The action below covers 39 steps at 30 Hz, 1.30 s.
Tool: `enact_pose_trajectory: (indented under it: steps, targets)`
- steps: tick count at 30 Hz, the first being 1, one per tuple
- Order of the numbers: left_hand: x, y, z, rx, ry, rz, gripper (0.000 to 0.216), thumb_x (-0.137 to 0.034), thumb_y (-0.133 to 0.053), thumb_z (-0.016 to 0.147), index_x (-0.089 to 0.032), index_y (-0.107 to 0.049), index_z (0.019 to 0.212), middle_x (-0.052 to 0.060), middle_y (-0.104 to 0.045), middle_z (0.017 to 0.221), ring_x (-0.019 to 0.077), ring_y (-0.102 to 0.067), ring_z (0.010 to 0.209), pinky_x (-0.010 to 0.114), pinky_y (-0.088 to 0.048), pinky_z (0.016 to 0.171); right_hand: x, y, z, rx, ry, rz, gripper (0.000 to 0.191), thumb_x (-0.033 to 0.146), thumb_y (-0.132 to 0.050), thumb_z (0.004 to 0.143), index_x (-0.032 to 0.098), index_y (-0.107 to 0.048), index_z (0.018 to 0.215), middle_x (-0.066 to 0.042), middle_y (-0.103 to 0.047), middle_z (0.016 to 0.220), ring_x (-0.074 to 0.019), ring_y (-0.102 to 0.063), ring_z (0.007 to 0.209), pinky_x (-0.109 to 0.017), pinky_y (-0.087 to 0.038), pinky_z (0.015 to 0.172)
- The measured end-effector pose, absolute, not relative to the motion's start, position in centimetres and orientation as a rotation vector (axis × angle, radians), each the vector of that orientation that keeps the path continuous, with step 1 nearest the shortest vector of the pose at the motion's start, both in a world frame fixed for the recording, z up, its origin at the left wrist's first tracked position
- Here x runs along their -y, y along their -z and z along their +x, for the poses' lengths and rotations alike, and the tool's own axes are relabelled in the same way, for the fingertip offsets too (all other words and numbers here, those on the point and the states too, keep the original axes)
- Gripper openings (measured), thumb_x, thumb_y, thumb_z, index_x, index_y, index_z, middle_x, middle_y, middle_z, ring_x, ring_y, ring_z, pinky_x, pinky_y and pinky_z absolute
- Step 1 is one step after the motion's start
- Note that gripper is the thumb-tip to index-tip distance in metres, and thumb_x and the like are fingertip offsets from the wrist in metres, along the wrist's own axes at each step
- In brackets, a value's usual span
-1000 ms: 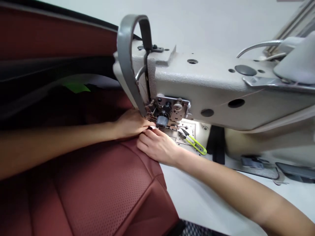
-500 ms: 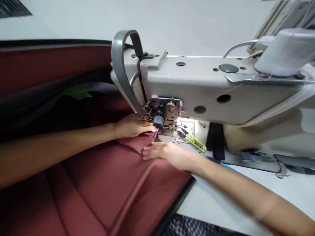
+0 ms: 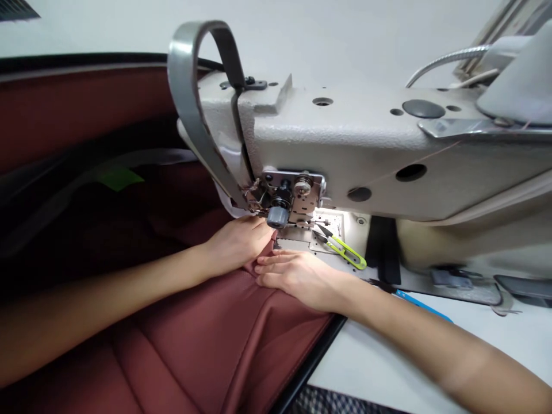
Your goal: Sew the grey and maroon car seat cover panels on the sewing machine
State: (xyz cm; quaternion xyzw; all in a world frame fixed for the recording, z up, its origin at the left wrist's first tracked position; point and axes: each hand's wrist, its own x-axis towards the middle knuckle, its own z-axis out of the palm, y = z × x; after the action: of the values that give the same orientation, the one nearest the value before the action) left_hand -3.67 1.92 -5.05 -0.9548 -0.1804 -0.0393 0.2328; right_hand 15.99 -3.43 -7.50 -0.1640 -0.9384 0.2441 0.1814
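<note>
A large piece of maroon upholstery material (image 3: 207, 322) with stitched seams and a black edge spreads under both arms up to the sewing machine (image 3: 345, 129). Close by the needle area, my left hand (image 3: 239, 244) is bent over a fold of it, fingers closed on the material; their tips are partly hidden. My right hand (image 3: 299, 279) lies palm down on the edge of the material, fingers stretched toward the left hand and nearly touching it. Just right of the needle area, yellow-green thread snips (image 3: 345, 251) rest on the metal bed.
A blue-handled tool (image 3: 422, 305) lies on the white table (image 3: 366, 356), partly behind my right forearm. A black strip (image 3: 383, 250) crosses the machine bed. At the machine's left end rises a curved grey lever guard (image 3: 185, 69). More maroon material is bunched behind, with a green tag (image 3: 121, 178).
My left hand has drawn back slightly toward me and curled more over the fold. The material has bunched and shifted near the right hand. The view has moved closer to the machine.
</note>
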Motion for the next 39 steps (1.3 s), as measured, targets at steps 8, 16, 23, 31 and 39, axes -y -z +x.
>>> enact_pose_trajectory:
  steps: [8,16,23,31,39]
  targets:
    - [-2.5,4.3,-4.2,0.737,-0.032,-2.7,0.011,-0.011,-0.057,0.087,-0.014,-0.068,0.09,0.006,-0.065,0.083,0.0192,-0.058,0.07,0.029,-0.041,0.06,3.0,7.9,16.0,2.646,-0.625,-0.46,0.026,0.015,-0.044,0.102,0.009,-0.067,0.111,-0.012,-0.065,0.129,-0.0176,-0.05,0.134,-0.03,-0.033,0.119]
    - [-0.5,4.6,-2.3,1.122,0.01,-2.803,0.017,-0.007,-0.053,0.085,-0.014,-0.065,0.074,0.006,-0.063,0.075,0.0169,-0.055,0.061,0.027,-0.035,0.05,3.0,7.7,15.9,2.678,-0.507,-0.48,0.025,0.016,-0.044,0.102,0.014,-0.068,0.096,-0.007,-0.072,0.11,-0.0166,-0.061,0.116,-0.03,-0.036,0.114]
    - [-0.5,5.3,-2.6,1.179,0.107,-2.842,0.02,-0.006,-0.051,0.086,-0.013,-0.069,0.091,0.008,-0.067,0.088,0.0183,-0.059,0.073,0.028,-0.045,0.061,2.4,7.1,16.4,2.685,-0.446,-0.518,0.02,0.018,-0.048,0.101,0.015,-0.067,0.095,-0.007,-0.071,0.11,-0.017,-0.061,0.117,-0.031,-0.038,0.112]
    - [-2.3,5.5,-5.8,0.727,0.284,-2.666,0.025,-0.015,-0.051,0.092,-0.019,-0.068,0.111,0.007,-0.07,0.095,0.0242,-0.06,0.09,0.039,-0.044,0.084,2.6,7.6,16.8,2.719,-0.383,-0.528,0.027,0.018,-0.046,0.102,0.011,-0.064,0.121,-0.009,-0.061,0.136,-0.0193,-0.05,0.133,-0.033,-0.035,0.117]
    - [-0.9,4.3,-4.6,0.838,0.172,-2.779,0.028,-0.005,-0.048,0.088,-0.017,-0.07,0.098,0.005,-0.07,0.092,0.0226,-0.059,0.085,0.035,-0.043,0.074,4.6,7.9,17.0,2.714,-0.254,-0.714,0.032,0.017,-0.042,0.103,0.011,-0.058,0.13,-0.011,-0.063,0.132,-0.0219,-0.053,0.128,-0.039,-0.043,0.11]
